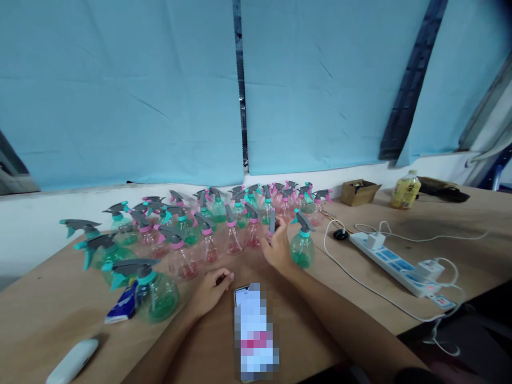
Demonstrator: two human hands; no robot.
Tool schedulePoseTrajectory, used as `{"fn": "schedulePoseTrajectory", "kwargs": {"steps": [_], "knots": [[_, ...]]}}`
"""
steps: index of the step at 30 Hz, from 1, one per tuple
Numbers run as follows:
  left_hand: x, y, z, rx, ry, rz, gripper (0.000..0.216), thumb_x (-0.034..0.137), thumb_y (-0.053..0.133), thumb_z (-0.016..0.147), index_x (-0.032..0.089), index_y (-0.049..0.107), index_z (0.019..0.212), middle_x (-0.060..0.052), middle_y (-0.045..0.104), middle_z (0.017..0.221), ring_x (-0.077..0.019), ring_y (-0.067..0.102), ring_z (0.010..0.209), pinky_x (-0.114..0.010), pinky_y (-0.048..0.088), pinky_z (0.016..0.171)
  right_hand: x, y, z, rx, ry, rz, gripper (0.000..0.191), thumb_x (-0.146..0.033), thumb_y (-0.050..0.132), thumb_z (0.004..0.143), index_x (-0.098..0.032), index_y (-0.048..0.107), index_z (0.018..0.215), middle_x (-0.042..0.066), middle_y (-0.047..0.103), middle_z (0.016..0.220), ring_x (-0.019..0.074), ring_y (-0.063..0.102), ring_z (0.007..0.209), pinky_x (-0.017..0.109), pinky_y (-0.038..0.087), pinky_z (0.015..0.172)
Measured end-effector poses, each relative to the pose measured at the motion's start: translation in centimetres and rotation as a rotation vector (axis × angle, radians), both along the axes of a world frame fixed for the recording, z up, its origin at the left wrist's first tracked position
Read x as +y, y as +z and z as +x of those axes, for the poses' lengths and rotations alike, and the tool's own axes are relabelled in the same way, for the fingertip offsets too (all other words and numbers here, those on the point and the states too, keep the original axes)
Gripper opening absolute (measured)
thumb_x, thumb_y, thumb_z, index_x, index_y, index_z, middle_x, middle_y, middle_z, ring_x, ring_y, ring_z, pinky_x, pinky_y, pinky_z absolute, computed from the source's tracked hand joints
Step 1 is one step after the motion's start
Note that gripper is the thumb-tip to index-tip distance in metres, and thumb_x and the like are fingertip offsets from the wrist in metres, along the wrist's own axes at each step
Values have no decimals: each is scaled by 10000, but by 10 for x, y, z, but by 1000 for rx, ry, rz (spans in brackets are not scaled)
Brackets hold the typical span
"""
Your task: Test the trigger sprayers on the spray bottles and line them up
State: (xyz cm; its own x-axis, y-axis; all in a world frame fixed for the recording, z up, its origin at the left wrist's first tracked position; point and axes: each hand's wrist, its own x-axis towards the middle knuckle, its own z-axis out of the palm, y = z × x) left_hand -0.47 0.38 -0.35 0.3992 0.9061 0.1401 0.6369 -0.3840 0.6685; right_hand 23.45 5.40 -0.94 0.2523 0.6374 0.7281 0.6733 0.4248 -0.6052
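My right hand (278, 246) is closed around the upper part of a spray bottle whose grey trigger head (272, 220) sticks up between the fingers; most of that bottle is hidden behind the hand. Just right of it stands a green spray bottle (303, 250) with a teal collar. My left hand (212, 290) rests on the table with its fingers curled in, and nothing shows in it. Nearest to that hand are a pink spray bottle (184, 262) and a larger-looking green spray bottle (157, 298). Between my forearms lies a phone (256, 336), its screen blurred out.
Several pink and green spray bottles (208, 248) crowd the table toward the wall. At left lie a blue packet (123, 303) and a white rounded object (74, 362). A power strip (394, 264) with cables, a cardboard box (360, 193) and a yellow-labelled bottle (406, 191) stand at right.
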Motion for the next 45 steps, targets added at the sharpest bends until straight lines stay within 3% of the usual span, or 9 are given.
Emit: {"fn": "schedulePoseTrajectory", "kwargs": {"steps": [4,8,19,24,26,31,34,39,45], "knots": [[1,-2,-1,-10,-5,1,411,502,412,933,194,568,709,28,572,654,-155,547,660,-251,378,645,7,-1,0,-64,-125,1,679,-236,528,783,-100,295,1407,224,425,1307,348,398,1263,543,343,1041],[1,-2,-1,-15,-4,10,404,495,419,931,195,565,703,28,572,649,-155,543,657,-250,371,636,16,-8,3,-68,-164,4,642,-208,468,829,-93,280,1432,226,443,1317,337,400,1276,538,349,1045],[0,-2,-1,-4,-5,7,398,498,428,930,195,576,718,29,575,644,-155,541,649,-246,357,617,35,-18,11,50,-45,-28,848,-110,490,762,-87,99,1514,268,386,1463,313,415,1359,512,395,1064],[1,-4,-2,-1,-11,12,400,501,420,937,198,566,722,31,572,662,-154,546,666,-248,371,637,25,-9,7,68,-22,6,926,-189,556,802,-79,-24,1515,278,149,1572,318,201,1471,534,303,1136],[1,-5,-2,-9,-15,12,392,492,426,935,197,567,718,32,569,663,-154,550,673,-248,378,646,15,2,4,48,-2,38,909,-221,560,825,-91,-19,1514,259,128,1582,319,158,1482,540,269,1158],[0,-4,-1,-17,2,0,379,489,440,921,198,579,722,30,575,655,-156,549,664,-246,377,630,-21,35,4,-117,116,107,759,-254,515,874,-170,116,1514,178,235,1572,325,222,1465,526,296,1158],[0,-4,-1,-23,-6,0,380,491,438,920,200,571,716,31,569,653,-157,551,667,-244,378,627,-36,52,15,-266,116,206,693,-242,501,866,-223,204,1492,139,287,1559,327,259,1453,587,321,1122],[1,-6,-1,-15,-5,23,384,495,430,922,200,573,722,30,563,656,-157,554,673,-245,385,638,-43,74,49,-341,-57,315,543,-186,445,864,-188,386,1405,124,445,1462,286,341,1415,541,320,1130],[-1,-2,1,-8,-11,15,380,496,432,920,204,568,719,31,565,650,-160,553,671,-247,390,640,-38,81,80,-258,-369,31,439,-327,486,882,-141,534,1278,165,676,1077,324,623,1037,491,448,921]]}}
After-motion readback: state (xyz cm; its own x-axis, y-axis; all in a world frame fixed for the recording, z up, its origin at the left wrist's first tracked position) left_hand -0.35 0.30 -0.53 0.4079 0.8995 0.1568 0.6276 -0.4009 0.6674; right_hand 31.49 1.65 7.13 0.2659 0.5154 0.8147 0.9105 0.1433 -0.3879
